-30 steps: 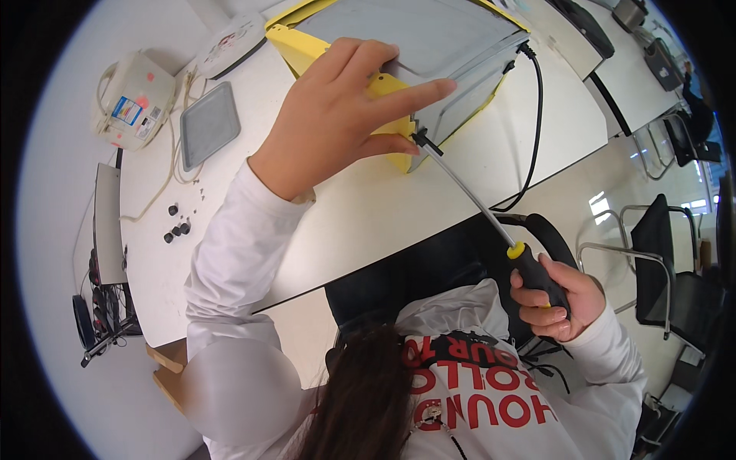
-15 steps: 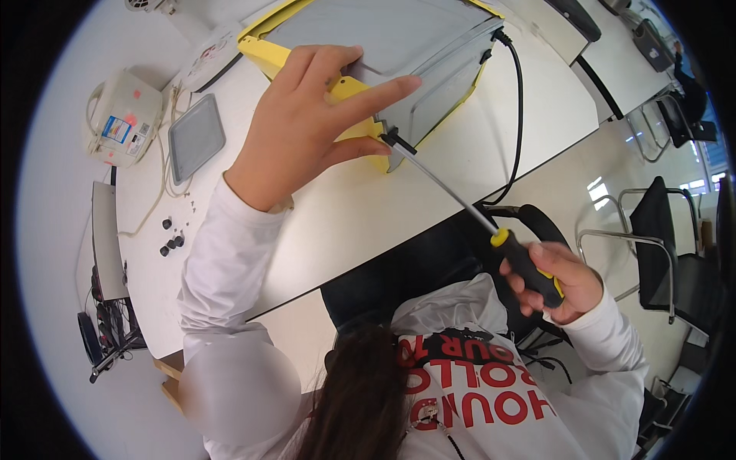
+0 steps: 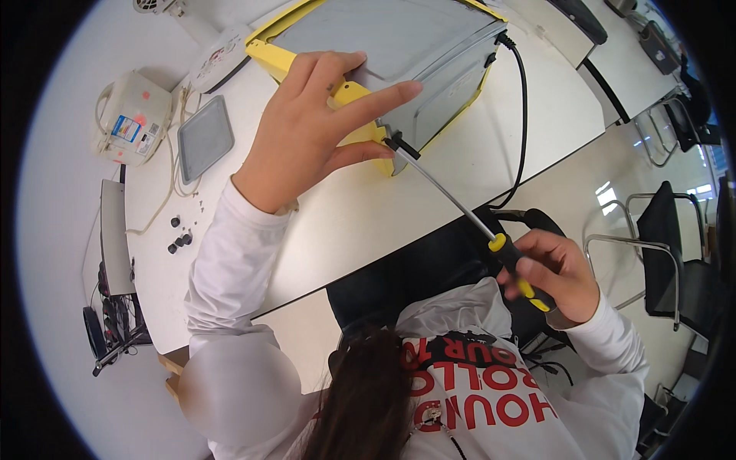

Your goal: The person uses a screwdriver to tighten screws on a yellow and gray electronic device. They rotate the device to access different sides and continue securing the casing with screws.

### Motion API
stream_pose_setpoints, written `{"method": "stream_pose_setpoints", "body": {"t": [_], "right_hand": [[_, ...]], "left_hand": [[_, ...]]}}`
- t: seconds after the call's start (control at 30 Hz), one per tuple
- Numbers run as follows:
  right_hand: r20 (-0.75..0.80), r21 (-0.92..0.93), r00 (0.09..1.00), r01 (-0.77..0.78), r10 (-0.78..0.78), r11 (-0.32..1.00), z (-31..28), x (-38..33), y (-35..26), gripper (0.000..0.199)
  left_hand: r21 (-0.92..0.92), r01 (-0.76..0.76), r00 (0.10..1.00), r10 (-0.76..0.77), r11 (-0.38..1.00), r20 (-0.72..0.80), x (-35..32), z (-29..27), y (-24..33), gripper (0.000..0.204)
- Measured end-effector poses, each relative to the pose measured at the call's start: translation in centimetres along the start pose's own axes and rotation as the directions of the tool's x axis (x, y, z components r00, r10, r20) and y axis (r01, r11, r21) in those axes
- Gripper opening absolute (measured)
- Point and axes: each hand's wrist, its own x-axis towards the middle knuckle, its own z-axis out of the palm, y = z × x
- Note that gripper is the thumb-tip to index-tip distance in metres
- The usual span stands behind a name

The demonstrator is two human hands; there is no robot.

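Note:
A yellow appliance [image 3: 270, 60] with a grey panel [image 3: 391, 38] is tipped up on the white table in front of me. My left hand [image 3: 295, 134] grips its near left corner, thumb at the lower edge, index finger stretched across the panel. By the thumb, a small black piece [image 3: 403, 144] juts from the corner. The tip of a screwdriver [image 3: 502, 249] reaches that piece; its black and yellow handle is in my right hand [image 3: 563, 276], fingers closed around it. The long shaft slants up to the left. What the tip engages is too small to tell.
Small black round parts [image 3: 181, 242] and tiny screws lie at left on the table [image 3: 322, 253]. Beyond them are a grey tray [image 3: 205, 138], a pale cable and a cream-coloured box with a handle [image 3: 136, 119]. A black power cord [image 3: 524, 115] hangs over the edge. Chairs [image 3: 655, 238] stand right.
My right hand has turned on the screwdriver handle, its fingers shifting their grip. The left hand keeps its place on the appliance. The whole view has moved slightly.

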Motion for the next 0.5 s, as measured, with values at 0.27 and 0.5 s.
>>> {"method": "stream_pose_setpoints", "body": {"t": [0.27,0.5], "right_hand": [[0.220,0.326,0.974,-0.129,0.058,0.936,-0.7,0.3,0.0,0.036],[0.119,0.221,0.987,-0.132,0.108,0.966,-1.2,0.7,0.9,0.043]], "left_hand": [[-0.005,-0.007,1.000,0.007,1.000,-0.014,-0.1,0.1,-0.1,0.064],[0.016,0.008,1.000,-0.008,1.000,0.008,-0.1,0.1,-0.1,0.065]]}}
